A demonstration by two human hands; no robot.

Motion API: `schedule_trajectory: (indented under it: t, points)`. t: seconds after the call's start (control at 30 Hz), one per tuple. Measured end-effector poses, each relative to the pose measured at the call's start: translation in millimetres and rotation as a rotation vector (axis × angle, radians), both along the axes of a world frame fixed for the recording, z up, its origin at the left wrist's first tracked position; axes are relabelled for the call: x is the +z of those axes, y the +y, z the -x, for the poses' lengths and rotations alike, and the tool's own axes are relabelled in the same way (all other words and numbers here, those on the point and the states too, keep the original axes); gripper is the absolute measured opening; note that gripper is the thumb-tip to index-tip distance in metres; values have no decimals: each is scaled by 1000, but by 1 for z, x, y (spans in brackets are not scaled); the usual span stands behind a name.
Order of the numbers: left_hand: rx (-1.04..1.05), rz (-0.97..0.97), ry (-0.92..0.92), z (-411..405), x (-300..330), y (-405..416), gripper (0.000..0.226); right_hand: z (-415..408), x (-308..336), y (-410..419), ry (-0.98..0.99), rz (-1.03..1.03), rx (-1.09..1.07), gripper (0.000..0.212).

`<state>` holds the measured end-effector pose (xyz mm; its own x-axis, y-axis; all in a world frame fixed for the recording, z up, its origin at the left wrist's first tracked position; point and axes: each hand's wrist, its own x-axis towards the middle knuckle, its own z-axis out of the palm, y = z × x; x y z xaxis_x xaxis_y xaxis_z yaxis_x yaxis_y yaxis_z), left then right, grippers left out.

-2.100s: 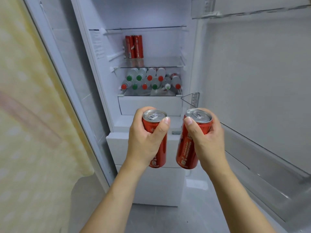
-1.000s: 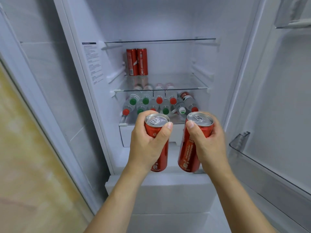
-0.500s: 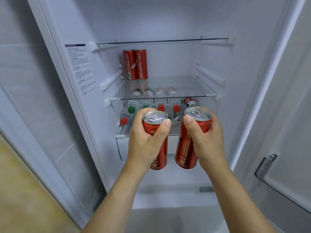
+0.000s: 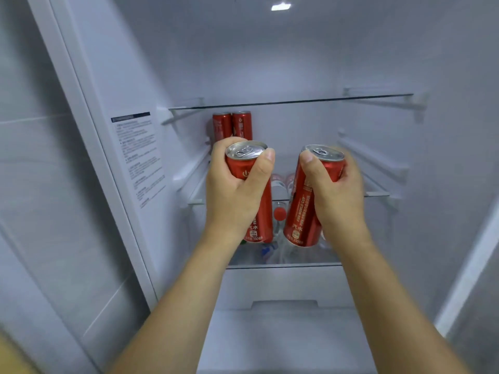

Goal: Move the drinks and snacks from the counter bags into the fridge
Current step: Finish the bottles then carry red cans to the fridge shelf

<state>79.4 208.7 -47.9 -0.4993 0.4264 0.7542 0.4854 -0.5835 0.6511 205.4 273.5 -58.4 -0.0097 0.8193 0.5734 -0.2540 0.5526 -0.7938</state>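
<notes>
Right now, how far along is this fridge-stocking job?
Partly done, it seems. Two red cans already stand at the back of the glass shelf, and capped bottles lie on the level below. In hand: the left hand grips one can and the right hand grips another, both held in front of that shelf, not yet set down. The counter bags are out of view, so what remains is unknown.

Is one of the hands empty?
No, the left hand grips a red can and the right hand grips another.
</notes>
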Motion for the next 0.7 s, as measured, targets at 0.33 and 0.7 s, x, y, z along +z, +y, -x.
schedule_trajectory:
  t: [0.33, 0.7]
  points:
    - [-10, -38, -8, 38, 19, 60, 46, 46, 29, 48, -56, -79, -62, 34]
    - [34, 39, -46, 63, 7, 114, 54, 69, 23, 95, -98, -100, -117, 43]
